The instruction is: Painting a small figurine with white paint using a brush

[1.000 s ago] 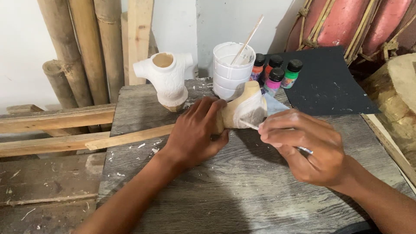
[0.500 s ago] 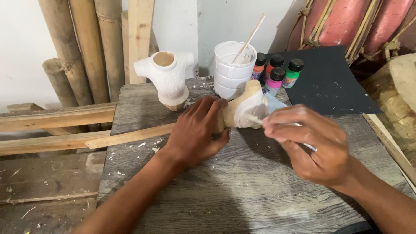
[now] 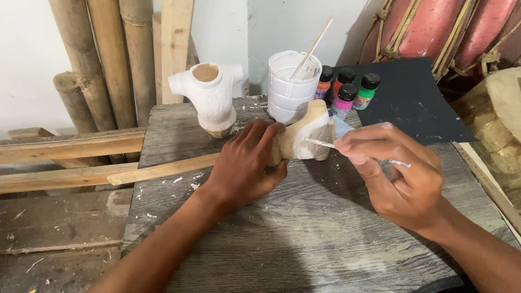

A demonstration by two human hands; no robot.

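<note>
Single head-worn view: the scene is looked down on from close above, facing forward over the grey table (image 3: 304, 239); the wall is seen beyond the left hand (image 3: 244, 163) and right hand (image 3: 401, 173).

A small tan carved wooden figure piece (image 3: 304, 138), partly coated in white paint, lay tilted on the grey wood-grain bench (image 3: 304, 239), its rounded top pointing toward the back. The white coat covered most of its right face, while the top edge and left end showed bare pale wood. A thin paintbrush with a clear, white-smeared handle (image 3: 347, 149) lay nearly level, its tip touching the white-painted face of the piece on its right side.
</note>
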